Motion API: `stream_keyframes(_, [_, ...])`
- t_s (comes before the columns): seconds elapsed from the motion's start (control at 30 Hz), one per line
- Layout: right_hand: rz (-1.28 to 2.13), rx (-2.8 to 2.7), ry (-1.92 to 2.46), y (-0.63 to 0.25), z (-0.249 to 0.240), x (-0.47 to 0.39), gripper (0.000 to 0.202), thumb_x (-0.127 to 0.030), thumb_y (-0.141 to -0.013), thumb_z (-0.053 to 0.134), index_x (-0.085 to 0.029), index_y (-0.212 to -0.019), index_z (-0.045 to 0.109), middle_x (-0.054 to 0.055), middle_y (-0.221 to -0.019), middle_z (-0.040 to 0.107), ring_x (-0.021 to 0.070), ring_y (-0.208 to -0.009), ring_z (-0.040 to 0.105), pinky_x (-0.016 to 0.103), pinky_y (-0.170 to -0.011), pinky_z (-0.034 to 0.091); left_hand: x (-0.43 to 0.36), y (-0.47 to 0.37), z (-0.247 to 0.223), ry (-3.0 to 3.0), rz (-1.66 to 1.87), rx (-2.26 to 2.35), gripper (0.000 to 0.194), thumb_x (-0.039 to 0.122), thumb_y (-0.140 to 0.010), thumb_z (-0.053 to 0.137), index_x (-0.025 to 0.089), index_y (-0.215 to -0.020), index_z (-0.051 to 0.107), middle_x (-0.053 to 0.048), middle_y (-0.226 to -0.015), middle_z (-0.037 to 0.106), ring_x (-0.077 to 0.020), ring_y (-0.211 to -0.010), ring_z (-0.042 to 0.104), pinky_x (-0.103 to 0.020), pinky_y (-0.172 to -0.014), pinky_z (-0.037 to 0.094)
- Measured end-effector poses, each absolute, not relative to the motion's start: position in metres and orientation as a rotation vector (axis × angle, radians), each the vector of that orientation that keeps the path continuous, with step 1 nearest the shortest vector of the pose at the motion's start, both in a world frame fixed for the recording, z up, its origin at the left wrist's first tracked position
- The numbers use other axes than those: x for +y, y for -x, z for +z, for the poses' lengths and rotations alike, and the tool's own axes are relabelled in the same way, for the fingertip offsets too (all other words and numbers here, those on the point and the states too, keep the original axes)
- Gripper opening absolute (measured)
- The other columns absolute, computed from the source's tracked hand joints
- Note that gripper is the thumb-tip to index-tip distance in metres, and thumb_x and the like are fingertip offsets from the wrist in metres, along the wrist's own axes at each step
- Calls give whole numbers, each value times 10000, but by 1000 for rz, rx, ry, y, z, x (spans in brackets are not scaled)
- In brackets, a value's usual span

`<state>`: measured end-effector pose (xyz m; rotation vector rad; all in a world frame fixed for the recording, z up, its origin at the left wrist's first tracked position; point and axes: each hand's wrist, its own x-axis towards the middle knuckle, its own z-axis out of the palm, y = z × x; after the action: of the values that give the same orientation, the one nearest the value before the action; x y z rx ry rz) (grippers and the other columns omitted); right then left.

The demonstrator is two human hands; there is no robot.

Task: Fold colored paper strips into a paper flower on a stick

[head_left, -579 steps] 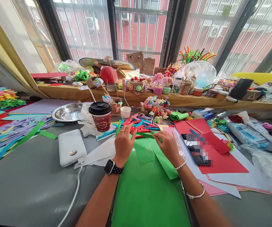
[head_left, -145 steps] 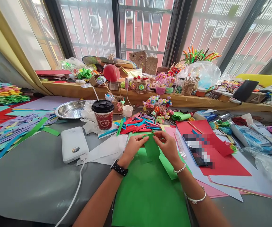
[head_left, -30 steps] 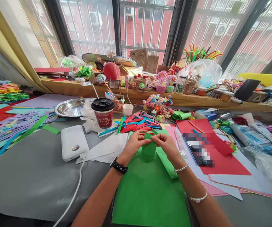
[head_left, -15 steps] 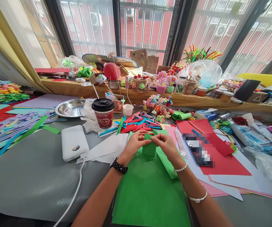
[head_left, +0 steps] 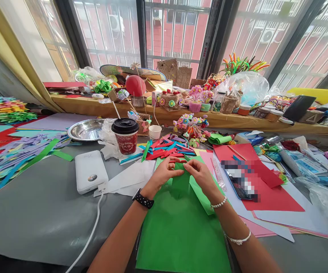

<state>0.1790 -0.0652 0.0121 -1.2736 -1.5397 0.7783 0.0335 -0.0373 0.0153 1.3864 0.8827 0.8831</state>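
A small folded piece of green paper [head_left: 180, 184] is held up between my two hands. My left hand [head_left: 165, 172] grips its left side near the top, thumb pointing right. From the other side, my right hand [head_left: 199, 171] pinches its upper edge between thumb and fingers. Below them a large green sheet [head_left: 181, 231] lies flat on the table. Another green paper piece [head_left: 202, 195] lies at an angle under my right wrist. Just beyond my fingertips is a heap of red and blue paper strips [head_left: 166, 147].
Left of my hands are a white power bank [head_left: 91, 170] with a cable, a lidded paper cup [head_left: 125, 140] and a metal dish [head_left: 85, 131]. To the right lie a phone [head_left: 238, 184], a clear ruler [head_left: 218, 174] and red sheets [head_left: 275, 197]. Craft flowers [head_left: 191, 125] stand behind.
The folded green piece has tilted slightly between my fingers, and its lower part looks flatter. Both hands stay in nearly the same place, still gripping it.
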Motion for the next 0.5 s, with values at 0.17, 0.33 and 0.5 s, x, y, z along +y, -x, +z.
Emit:
stream_keyframes(0.17, [659,-1677,1275,-176,15,-66,249,-388,-783,411,-183,-663,486,-8,-612,499,114,-545,432,228,-495,332,-38,-32,17,-1400,842,890,448,275,-538,692,162,-924,496,15,-679,476,-119,-672,476,-221,-574,349])
stream_keyframes(0.33, [604,-1692,1326,-179,13,-66,225,-371,-773,437,-185,-664,501,-5,-596,521,114,-507,428,236,-477,323,-38,-32,17,-1391,841,902,434,246,-545,685,150,-924,497,21,-681,467,-105,-655,463,-213,-571,346])
stream_keyframes(0.5, [724,-1692,1281,-183,12,-63,145,-324,-720,524,-180,-709,526,14,-654,565,134,-578,497,249,-527,385,-38,-33,16,-1389,868,937,427,254,-541,685,151,-905,487,77,-554,354,-82,-565,403,-198,-524,300])
